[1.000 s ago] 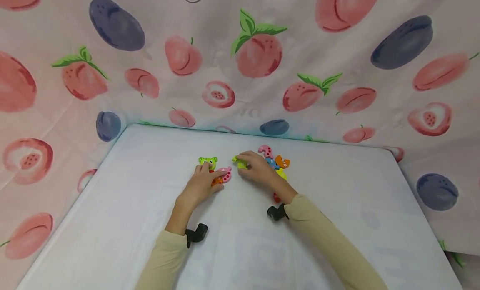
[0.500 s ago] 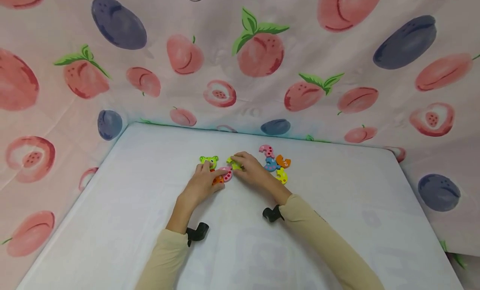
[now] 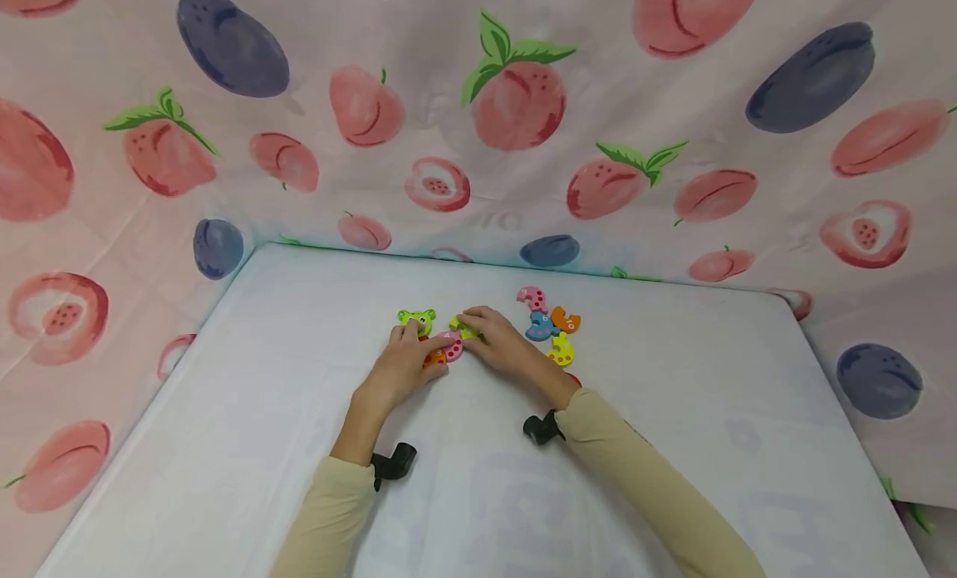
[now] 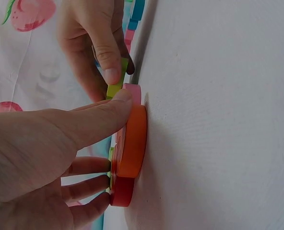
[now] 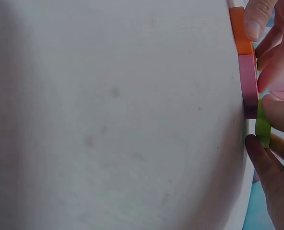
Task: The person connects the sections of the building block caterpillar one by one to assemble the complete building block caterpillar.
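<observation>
My left hand (image 3: pixel 399 366) rests its fingertips on a joined row of wooden puzzle pieces. The row has a green animal-head piece (image 3: pixel 426 318), a red piece (image 4: pixel 124 192), an orange piece (image 4: pixel 136 143) and a pink spotted piece (image 3: pixel 453 348). Its fingers look fairly straight; the thumb lies by the orange and pink pieces. My right hand (image 3: pixel 503 343) pinches a light green puzzle piece (image 5: pixel 263 127) between thumb and fingers, at the pink piece's right end. In the right wrist view the green piece sits slightly higher than the pink one. Fingers partly cover it.
To the right lie loose puzzle pieces: pink (image 3: pixel 533 297), blue (image 3: pixel 540 326), orange (image 3: pixel 566 320) and yellow (image 3: pixel 561 350). A red piece (image 3: pixel 573 379) shows partly behind the right forearm. The white table (image 3: pixel 299 395) meets a fruit-patterned cloth (image 3: pixel 437 105) at its back edge.
My right hand has moved left with the green piece, bringing it up to the pink piece. My left hand has stayed on the row.
</observation>
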Tool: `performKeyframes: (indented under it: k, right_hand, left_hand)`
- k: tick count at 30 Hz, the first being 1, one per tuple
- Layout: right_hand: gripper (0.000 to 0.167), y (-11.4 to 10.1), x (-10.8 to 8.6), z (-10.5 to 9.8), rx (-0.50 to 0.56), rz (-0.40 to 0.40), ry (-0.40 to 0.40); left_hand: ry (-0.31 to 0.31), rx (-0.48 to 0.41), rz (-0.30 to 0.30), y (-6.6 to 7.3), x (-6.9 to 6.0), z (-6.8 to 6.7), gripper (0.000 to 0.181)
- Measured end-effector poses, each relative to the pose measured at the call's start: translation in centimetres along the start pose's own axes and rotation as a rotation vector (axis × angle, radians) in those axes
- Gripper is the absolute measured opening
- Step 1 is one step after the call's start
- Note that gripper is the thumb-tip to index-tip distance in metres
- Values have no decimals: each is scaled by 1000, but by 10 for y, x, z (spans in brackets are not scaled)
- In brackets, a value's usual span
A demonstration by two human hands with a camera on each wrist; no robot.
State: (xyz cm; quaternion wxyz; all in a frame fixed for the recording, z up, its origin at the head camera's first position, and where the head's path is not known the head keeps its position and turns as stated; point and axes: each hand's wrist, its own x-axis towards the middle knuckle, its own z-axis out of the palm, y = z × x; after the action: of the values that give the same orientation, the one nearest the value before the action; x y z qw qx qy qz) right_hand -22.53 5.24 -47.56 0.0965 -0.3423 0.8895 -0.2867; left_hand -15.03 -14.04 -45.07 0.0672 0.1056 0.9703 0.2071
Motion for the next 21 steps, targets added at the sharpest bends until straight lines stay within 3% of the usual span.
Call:
performKeyframes:
  k: [21]
  right_hand:
    - [49,-7,0,-3,-40,4,-55]
  left_hand:
    - [-6,-8,-13,0,2,0,46]
